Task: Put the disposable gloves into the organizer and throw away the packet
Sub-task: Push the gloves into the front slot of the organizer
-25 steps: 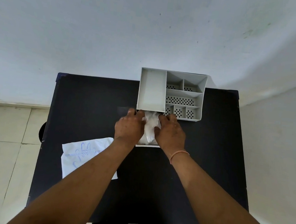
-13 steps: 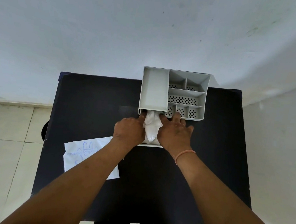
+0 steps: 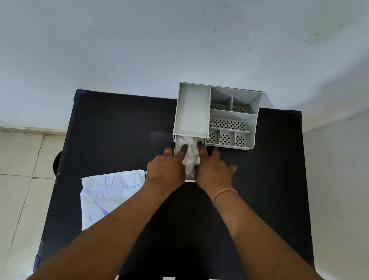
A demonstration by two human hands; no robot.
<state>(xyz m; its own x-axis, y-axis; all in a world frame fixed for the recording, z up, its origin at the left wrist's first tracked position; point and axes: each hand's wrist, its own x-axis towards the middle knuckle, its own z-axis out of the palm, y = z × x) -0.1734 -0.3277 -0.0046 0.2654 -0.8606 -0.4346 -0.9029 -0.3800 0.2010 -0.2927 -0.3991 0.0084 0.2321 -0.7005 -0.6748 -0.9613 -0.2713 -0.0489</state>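
Both hands are down in the pulled-out drawer (image 3: 176, 144) at the front of the grey organizer (image 3: 215, 115), pressing the crumpled wad of disposable gloves (image 3: 191, 155) flat. The left hand (image 3: 166, 168) has its index finger stretched forward onto the plastic; the right hand (image 3: 214, 171) lies spread, fingers apart, its forefinger on the wad's far right corner and the rest splayed on the black table (image 3: 116, 128). Neither hand grips anything — they push, open-palmed. The gloves seem to sit inside the drawer, though the hands hide its near half, so I cannot tell whether any film hangs over the front lip. To do this step well, I would tuck loose edges inward with the fingertips, press the air out from the back toward the front, and keep the stack below the drawer walls so nothing catches when it slides shut under the long compartment. The emptied packet (image 3: 107, 197) — white, printed in blue — lies flat on the table to the left, partly under the left forearm, yet to be thrown away.
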